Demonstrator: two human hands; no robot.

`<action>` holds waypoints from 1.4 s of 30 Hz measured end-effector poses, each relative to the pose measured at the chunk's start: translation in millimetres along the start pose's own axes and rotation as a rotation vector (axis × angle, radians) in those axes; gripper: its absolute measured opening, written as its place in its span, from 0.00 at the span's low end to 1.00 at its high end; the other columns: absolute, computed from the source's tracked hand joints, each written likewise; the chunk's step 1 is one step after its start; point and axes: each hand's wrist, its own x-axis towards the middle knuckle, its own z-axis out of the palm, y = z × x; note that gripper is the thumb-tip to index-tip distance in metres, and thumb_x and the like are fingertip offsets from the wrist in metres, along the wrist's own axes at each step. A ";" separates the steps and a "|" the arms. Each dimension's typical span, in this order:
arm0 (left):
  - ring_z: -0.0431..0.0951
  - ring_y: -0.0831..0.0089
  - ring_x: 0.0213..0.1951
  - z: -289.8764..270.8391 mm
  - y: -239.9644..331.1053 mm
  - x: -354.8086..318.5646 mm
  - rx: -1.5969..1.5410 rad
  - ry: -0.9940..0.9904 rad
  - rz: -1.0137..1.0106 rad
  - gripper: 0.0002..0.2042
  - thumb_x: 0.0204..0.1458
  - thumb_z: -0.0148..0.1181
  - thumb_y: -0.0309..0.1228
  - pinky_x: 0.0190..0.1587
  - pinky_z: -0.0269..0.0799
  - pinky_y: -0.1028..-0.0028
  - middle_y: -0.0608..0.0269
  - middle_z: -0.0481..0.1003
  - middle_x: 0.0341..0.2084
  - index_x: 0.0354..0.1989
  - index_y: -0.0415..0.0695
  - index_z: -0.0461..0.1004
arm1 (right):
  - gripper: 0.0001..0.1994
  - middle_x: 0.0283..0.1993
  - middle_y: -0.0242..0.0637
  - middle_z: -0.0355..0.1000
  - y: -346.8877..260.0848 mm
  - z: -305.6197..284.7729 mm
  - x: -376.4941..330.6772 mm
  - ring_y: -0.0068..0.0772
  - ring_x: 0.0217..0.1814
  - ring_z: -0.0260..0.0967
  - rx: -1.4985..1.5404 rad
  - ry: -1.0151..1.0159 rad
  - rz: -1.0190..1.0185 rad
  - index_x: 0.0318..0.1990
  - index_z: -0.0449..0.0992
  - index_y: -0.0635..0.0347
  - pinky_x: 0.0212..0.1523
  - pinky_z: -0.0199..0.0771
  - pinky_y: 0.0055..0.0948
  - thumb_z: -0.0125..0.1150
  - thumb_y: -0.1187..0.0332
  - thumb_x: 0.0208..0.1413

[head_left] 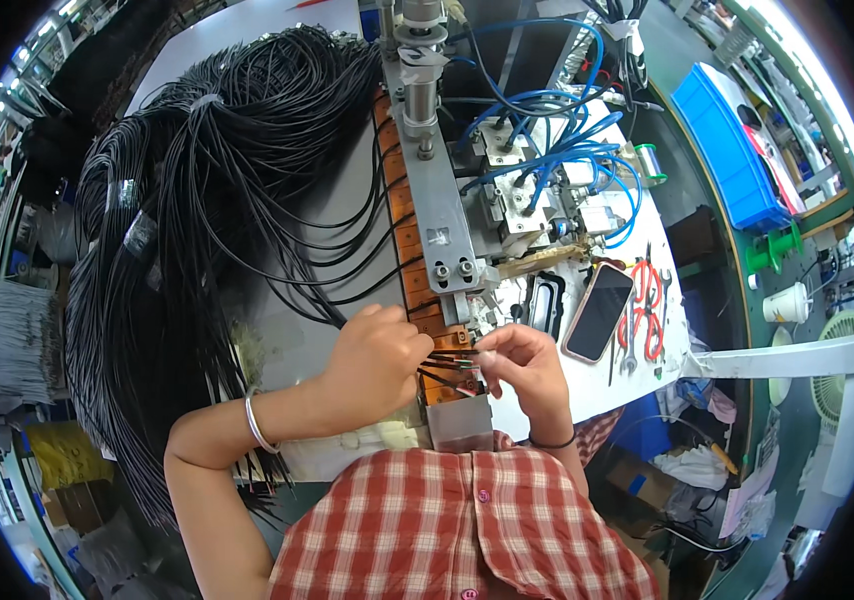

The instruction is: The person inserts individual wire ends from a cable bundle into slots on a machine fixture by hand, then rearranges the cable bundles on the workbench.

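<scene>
Head view: cable ends (449,362) fanning out over an orange strip (407,240)

My left hand (379,355) is closing its curled fingers around a small group of black cable ends, and it is clamping them together just short of their tips. The ends are pointing to my right, spreading slightly, above the near end of the strip. My right hand (527,375) is meeting them at the tips, thumb and forefinger almost together; whether these are pinching a tip, I cannot tell.

Handling, in my judgement: the ends are likely light, springy and smooth-skinned, prone to rolling or splaying under a loose grip. The tips are probably the delicate part. The sound hold is on the black covering just behind them, a light pinch serving for any single end.

Farther left, a large cable pile (277,90) is lying in loops; as a mass it is probably heavy and apt to drag. To the right, a metal press (437,200) is standing over the strip, and a phone (600,313) is lying near red-handled scissors (653,340).
</scene>
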 end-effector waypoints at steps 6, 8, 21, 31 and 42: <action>0.66 0.64 0.30 6.0 0.7 -1.7 0.042 -0.053 0.079 0.10 0.28 0.54 0.20 0.35 0.61 0.67 0.62 0.66 0.19 0.24 0.42 0.68 | 0.03 0.22 0.31 0.70 12.1 -11.7 5.8 0.16 0.17 0.63 -0.261 0.150 -0.081 0.30 0.72 0.66 0.17 0.63 0.15 0.59 0.76 0.51; 0.66 0.64 0.30 6.9 0.5 -2.7 0.049 -0.046 0.115 0.10 0.28 0.53 0.20 0.35 0.60 0.67 0.62 0.66 0.19 0.25 0.42 0.68 | 0.03 0.23 0.32 0.70 14.2 -12.8 6.5 0.16 0.17 0.63 -0.280 0.153 -0.063 0.30 0.72 0.66 0.17 0.64 0.15 0.58 0.76 0.51; 0.66 0.64 0.29 -3.2 2.7 -0.7 0.027 -0.076 -0.014 0.10 0.27 0.54 0.18 0.35 0.59 0.67 0.62 0.67 0.18 0.22 0.42 0.68 | 0.06 0.21 0.25 0.62 10.3 -19.0 14.7 0.11 0.17 0.55 -0.178 -0.011 0.106 0.30 0.66 0.62 0.15 0.53 0.14 0.51 0.70 0.57; 0.66 0.65 0.29 3.0 3.5 1.2 0.050 0.088 0.077 0.07 0.29 0.57 0.22 0.34 0.60 0.69 0.62 0.65 0.18 0.18 0.43 0.65 | 0.05 0.23 0.24 0.66 8.7 5.9 -2.5 0.10 0.23 0.62 -0.346 0.135 -0.234 0.37 0.72 0.65 0.21 0.60 0.11 0.58 0.75 0.53; 0.66 0.64 0.31 -3.4 3.0 0.2 0.077 -0.003 0.027 0.10 0.26 0.57 0.20 0.35 0.60 0.69 0.62 0.67 0.21 0.21 0.42 0.65 | 0.05 0.23 0.28 0.70 11.8 7.4 0.6 0.11 0.21 0.63 -0.312 0.235 -0.226 0.33 0.76 0.68 0.19 0.61 0.11 0.61 0.75 0.50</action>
